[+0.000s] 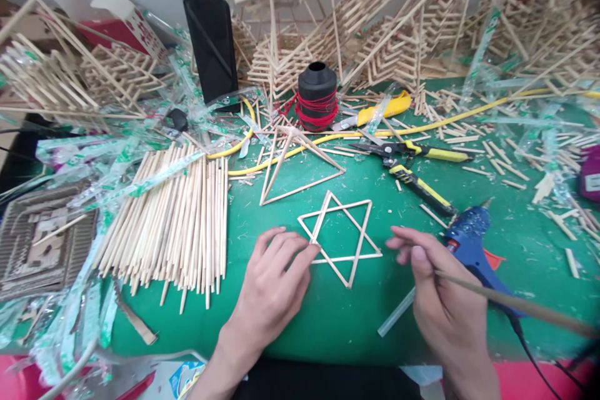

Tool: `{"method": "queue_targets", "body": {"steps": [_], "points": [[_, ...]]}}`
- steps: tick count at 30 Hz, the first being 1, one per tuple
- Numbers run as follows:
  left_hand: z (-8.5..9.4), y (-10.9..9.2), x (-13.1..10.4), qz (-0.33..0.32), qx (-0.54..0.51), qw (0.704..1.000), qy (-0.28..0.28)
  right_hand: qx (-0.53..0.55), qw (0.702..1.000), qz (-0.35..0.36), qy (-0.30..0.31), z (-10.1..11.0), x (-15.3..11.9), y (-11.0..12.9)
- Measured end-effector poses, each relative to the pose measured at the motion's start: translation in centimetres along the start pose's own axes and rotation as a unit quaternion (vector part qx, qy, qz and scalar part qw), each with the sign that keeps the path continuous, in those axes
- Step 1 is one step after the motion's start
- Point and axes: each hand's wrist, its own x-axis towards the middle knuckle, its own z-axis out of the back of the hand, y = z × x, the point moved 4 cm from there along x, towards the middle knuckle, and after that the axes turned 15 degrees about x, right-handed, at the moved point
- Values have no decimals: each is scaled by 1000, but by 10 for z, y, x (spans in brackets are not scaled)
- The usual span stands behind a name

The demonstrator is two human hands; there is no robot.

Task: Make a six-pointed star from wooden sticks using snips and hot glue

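Observation:
A six-pointed star [360, 239] made of thin wooden sticks lies flat on the green table. My left hand [277, 284] rests at its left side, fingers curled close together and their tips on its lower-left corner, which they cover. To the right of the star, my right hand [443, 300] is closed around a long wooden stick [525, 307]. That stick slants down to the right edge of the view. Just behind the star, a three-sided stick frame [304, 189] leans up from the table. A blue glue gun [469, 244] lies beside my right hand, partly covered by it.
Left is a pile of wooden sticks [173, 225] and a cardboard piece [40, 250]. Behind are yellow-handled pliers [417, 184], a yellow utility knife [384, 107], a spool of red cord [317, 100], a phone [212, 50] and stacked stick frames [394, 44]. A glue stick [395, 314] lies in front.

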Motion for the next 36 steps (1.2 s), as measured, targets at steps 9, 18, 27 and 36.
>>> {"method": "queue_targets", "body": {"steps": [9, 18, 27, 36], "points": [[-7, 12, 11, -30, 50, 997, 54, -136, 978, 135, 76, -2, 0, -12], [-6, 16, 15, -68, 47, 987, 139, -121, 968, 146, 164, -17, -5, -10], [-10, 14, 18, -82, 35, 986, 143, -135, 960, 163, 186, -22, -6, -7], [-10, 14, 19, -71, 20, 984, 165, -141, 957, 148, 206, -20, -6, -9]]}}
